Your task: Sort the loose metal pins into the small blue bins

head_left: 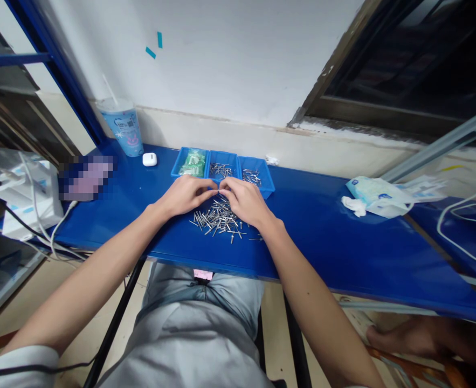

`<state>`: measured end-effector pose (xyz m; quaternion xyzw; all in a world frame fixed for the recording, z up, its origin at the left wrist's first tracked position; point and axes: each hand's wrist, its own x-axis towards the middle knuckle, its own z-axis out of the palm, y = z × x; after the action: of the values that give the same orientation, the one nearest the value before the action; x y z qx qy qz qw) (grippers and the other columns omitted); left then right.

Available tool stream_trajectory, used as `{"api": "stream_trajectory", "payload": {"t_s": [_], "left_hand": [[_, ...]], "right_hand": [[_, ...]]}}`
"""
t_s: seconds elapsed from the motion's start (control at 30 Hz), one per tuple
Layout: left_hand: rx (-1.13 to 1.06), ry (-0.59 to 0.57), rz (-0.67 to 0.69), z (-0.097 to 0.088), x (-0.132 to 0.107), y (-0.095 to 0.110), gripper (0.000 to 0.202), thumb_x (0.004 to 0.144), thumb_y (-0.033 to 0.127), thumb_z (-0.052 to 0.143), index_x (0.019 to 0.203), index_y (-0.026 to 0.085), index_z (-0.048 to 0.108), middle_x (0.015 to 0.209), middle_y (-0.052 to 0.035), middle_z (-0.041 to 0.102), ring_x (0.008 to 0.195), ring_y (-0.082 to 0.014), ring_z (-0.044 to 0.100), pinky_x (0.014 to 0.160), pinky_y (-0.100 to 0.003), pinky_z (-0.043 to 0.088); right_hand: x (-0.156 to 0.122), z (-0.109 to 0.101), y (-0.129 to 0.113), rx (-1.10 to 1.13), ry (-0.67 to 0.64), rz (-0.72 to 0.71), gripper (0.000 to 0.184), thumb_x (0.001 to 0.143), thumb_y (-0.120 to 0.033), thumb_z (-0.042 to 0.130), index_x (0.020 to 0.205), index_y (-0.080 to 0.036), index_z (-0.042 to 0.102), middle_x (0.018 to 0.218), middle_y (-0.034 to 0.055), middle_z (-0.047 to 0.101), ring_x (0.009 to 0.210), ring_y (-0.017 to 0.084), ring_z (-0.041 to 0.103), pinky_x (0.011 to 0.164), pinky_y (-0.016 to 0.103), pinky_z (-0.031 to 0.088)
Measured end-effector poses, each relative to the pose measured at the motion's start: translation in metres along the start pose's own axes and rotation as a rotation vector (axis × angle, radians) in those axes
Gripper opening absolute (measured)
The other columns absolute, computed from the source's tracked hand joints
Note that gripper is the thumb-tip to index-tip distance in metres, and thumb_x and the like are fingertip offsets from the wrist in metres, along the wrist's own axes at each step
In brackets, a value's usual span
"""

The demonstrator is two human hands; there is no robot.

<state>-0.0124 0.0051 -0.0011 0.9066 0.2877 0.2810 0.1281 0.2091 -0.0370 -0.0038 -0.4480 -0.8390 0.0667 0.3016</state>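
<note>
My left hand and my right hand meet over a heap of blind rivets on the blue table. Thumb and forefinger are pinched together on each hand, tips nearly touching. A tiny pale glint shows between the fingertips, too small to make out. Just behind the hands stand three joined blue bins. A green and white packet lies in the left bin. Metal rivets lie in the middle bin and the right bin, partly hidden by my right hand. Stray rivets lie near my right wrist.
A blue cup with a straw and a white earbud case stand at the back left. Power strips and cables crowd the left end. A tissue pack lies right. Another person's foot shows below.
</note>
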Motion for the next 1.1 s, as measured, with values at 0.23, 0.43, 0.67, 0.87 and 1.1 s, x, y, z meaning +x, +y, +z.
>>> {"api": "stream_trajectory", "payload": {"t_s": [0.23, 0.43, 0.67, 0.87, 1.1], "left_hand": [[-0.056, 0.064, -0.018, -0.001, 0.001, 0.003, 0.027, 0.102, 0.038, 0.059, 0.1, 0.018, 0.077, 0.064, 0.0016, 0.064, 0.056, -0.0117, 0.052, 0.06, -0.026, 0.037], [-0.046, 0.138, -0.029, -0.003, 0.0, 0.0, 0.025, 0.1, 0.034, 0.059, 0.097, 0.017, 0.077, 0.062, 0.0016, 0.063, 0.054, -0.0117, 0.051, 0.06, -0.027, 0.038], [-0.013, -0.035, -0.075, 0.001, 0.0, -0.003, 0.028, 0.1, 0.037, 0.059, 0.1, 0.018, 0.079, 0.061, -0.0004, 0.064, 0.053, -0.0124, 0.05, 0.06, -0.028, 0.035], [0.053, -0.186, -0.09, 0.004, 0.001, -0.007, 0.029, 0.1, 0.034, 0.056, 0.108, 0.017, 0.079, 0.068, -0.0035, 0.069, 0.058, -0.0146, 0.058, 0.062, -0.028, 0.038], [0.115, -0.158, -0.031, 0.011, 0.0, -0.014, 0.026, 0.098, 0.033, 0.058, 0.107, 0.021, 0.079, 0.067, -0.0028, 0.07, 0.057, -0.0161, 0.059, 0.06, -0.028, 0.037]], "right_hand": [[0.001, -0.005, 0.005, -0.012, 0.136, 0.002, 0.017, 0.103, -0.026, 0.055, 0.09, -0.022, 0.065, 0.093, 0.0039, 0.072, 0.085, 0.02, 0.065, 0.077, 0.033, 0.043], [-0.002, -0.017, 0.019, -0.025, 0.327, 0.015, 0.015, 0.1, -0.021, 0.056, 0.089, -0.022, 0.066, 0.089, 0.0031, 0.072, 0.083, 0.019, 0.066, 0.078, 0.033, 0.047], [-0.005, -0.023, 0.016, -0.082, 0.684, 0.055, 0.023, 0.106, -0.03, 0.046, 0.092, -0.022, 0.063, 0.087, 0.0041, 0.066, 0.08, 0.018, 0.062, 0.077, 0.034, 0.047], [-0.004, -0.023, 0.014, -0.236, 0.913, 0.327, 0.017, 0.1, -0.035, 0.052, 0.1, -0.022, 0.063, 0.097, 0.0102, 0.062, 0.1, 0.029, 0.055, 0.095, 0.049, 0.04], [-0.001, -0.022, 0.011, -0.138, 0.648, 0.292, 0.017, 0.095, -0.022, 0.049, 0.103, -0.022, 0.064, 0.11, 0.014, 0.059, 0.111, 0.033, 0.053, 0.102, 0.054, 0.038]]}}
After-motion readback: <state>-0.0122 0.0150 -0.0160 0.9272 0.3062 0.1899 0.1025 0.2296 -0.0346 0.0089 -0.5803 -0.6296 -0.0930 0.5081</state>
